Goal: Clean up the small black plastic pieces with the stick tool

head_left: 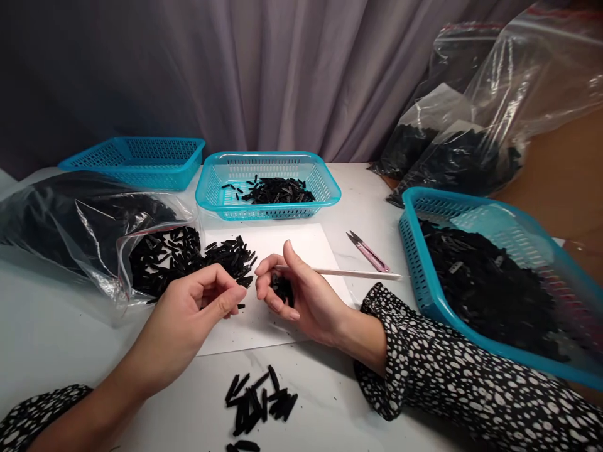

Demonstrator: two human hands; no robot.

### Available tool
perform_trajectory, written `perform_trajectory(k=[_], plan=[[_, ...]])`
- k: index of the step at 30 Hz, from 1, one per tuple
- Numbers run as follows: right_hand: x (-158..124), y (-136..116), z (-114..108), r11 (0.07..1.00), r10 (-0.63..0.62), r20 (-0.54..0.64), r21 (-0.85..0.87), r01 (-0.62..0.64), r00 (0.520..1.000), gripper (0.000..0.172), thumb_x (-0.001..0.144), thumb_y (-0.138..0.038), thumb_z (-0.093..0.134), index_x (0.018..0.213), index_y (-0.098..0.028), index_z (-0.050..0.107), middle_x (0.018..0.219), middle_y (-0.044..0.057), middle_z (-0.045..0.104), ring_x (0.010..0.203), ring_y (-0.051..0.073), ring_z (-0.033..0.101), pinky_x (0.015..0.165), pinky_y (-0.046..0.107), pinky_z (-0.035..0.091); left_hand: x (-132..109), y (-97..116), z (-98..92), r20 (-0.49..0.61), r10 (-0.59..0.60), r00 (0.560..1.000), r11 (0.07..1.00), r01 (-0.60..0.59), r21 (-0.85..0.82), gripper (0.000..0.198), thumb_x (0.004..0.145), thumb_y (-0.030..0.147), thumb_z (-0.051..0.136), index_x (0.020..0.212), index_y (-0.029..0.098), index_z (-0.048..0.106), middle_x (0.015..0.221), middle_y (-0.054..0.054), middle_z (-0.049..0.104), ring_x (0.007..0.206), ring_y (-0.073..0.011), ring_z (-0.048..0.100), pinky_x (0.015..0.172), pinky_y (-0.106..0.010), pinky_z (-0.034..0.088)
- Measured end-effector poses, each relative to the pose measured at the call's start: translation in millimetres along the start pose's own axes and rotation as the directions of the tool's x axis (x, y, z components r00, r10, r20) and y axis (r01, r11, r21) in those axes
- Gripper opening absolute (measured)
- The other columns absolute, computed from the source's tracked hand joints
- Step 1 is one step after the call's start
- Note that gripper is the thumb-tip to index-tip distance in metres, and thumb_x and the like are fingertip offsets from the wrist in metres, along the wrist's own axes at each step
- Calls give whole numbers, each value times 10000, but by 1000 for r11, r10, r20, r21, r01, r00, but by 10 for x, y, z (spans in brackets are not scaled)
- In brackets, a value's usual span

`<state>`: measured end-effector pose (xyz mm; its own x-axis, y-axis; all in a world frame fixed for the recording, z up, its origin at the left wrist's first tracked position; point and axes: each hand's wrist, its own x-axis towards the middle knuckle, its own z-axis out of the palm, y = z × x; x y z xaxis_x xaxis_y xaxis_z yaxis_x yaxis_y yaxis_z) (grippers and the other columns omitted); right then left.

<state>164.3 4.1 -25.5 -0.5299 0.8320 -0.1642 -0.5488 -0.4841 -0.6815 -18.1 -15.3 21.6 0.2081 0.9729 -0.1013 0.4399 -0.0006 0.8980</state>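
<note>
My left hand (pixel 207 307) is pinched closed at the front of a pile of small black strips (pixel 230 257). Whatever lies between its fingertips is too small to make out. Just to the right, my right hand (pixel 306 295) is curled, thumb raised. Several black pieces (pixel 281 287) rest in its palm, and a thin pale stick (pixel 358 273) runs out from behind the thumb towards the right. Both hands are above a white sheet (pixel 273 333). The pile spills from a clear zip bag (pixel 94 213) lying on its side. Nearer me lies a loose group of black strips (pixel 259 402).
A blue basket (pixel 268 213) with black strips stands at the back, beside another blue basket (pixel 188 172). Pink thread snips (pixel 367 251) lie right of the sheet. A larger blue basket (pixel 414 263) full of black pieces stands at right, before clear bags (pixel 471 150).
</note>
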Motion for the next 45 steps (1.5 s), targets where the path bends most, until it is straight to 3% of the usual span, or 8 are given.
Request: perform_trajectory(k=[7, 16, 19, 23, 31, 36, 40, 45], plan=[[-63, 24, -11, 971, 50, 31, -234, -42, 998, 323, 910, -440, 667, 738, -170, 626, 539, -63, 499, 402, 46, 276, 354, 174, 142, -28, -25, 19, 23, 9, 1000, 999, -10, 38, 250, 877, 364, 605, 673, 219, 609, 642, 33, 599, 618, -133, 542, 589, -243, 420], [-72, -1, 4, 967, 81, 17, -243, -74, 997, 313, 906, -416, 663, 727, -160, 645, 441, -96, 430, 377, 46, 204, 352, 180, 134, -5, -21, -33, 92, 4, 996, 1000, -5, 18, 204, 858, 377, 606, 734, 218, 634, 645, 22, 629, 624, -151, 554, 590, -259, 418], [-71, -24, 31, 975, 47, -4, -216, -46, 999, 309, 883, -409, 689, 708, -158, 642, 442, -100, 416, 389, 47, 210, 353, 179, 130, 31, -84, -91, 134, 39, 990, 976, -67, 208, 158, 867, 327, 587, 773, 228, 668, 719, 8, 664, 676, -174, 568, 621, -282, 413], [-58, -37, 53, 982, -8, -39, -191, 1, 999, 279, 845, -389, 739, 713, -160, 650, 514, -74, 501, 413, 45, 257, 352, 185, 128, 66, -216, -103, 182, 190, 965, 823, -257, 507, 144, 860, 230, 573, 753, 249, 667, 740, 6, 606, 760, -206, 548, 659, -304, 400], [-54, -29, 46, 983, -44, -41, -180, 36, 998, 219, 792, -349, 783, 876, -158, 715, 650, -35, 622, 416, 33, 319, 353, 190, 123, 98, -319, -6, 195, 223, 955, 718, -297, 629, 190, 880, 183, 522, 702, 222, 574, 732, -10, 567, 741, -223, 519, 682, -352, 397], [-65, -21, 52, 981, -52, -43, -191, 43, 998, 212, 807, -357, 754, 862, -166, 680, 661, -32, 616, 424, 40, 327, 356, 189, 139, 51, -213, -23, 94, 209, 973, 840, -229, 491, 155, 914, 246, 524, 779, 224, 598, 808, -6, 622, 768, -198, 557, 701, -331, 429], [-52, 3, 23, 981, -42, -4, -191, 40, 999, 255, 874, -398, 661, 771, -172, 606, 579, -45, 560, 410, 44, 327, 349, 176, 145, 2, -76, -13, -10, 9, 1000, 987, -7, 163, 165, 903, 348, 599, 806, 221, 639, 738, 16, 649, 677, -157, 586, 626, -283, 458], [-30, 34, -22, 986, -47, 31, -159, 51, 998, 232, 902, -377, 569, 772, -186, 579, 677, -2, 662, 382, 42, 347, 319, 167, 178, -1, -38, 27, -41, -84, 996, 984, 76, -160, 122, 827, 319, 690, 836, 197, 682, 739, 6, 684, 697, -145, 648, 648, -260, 533]])
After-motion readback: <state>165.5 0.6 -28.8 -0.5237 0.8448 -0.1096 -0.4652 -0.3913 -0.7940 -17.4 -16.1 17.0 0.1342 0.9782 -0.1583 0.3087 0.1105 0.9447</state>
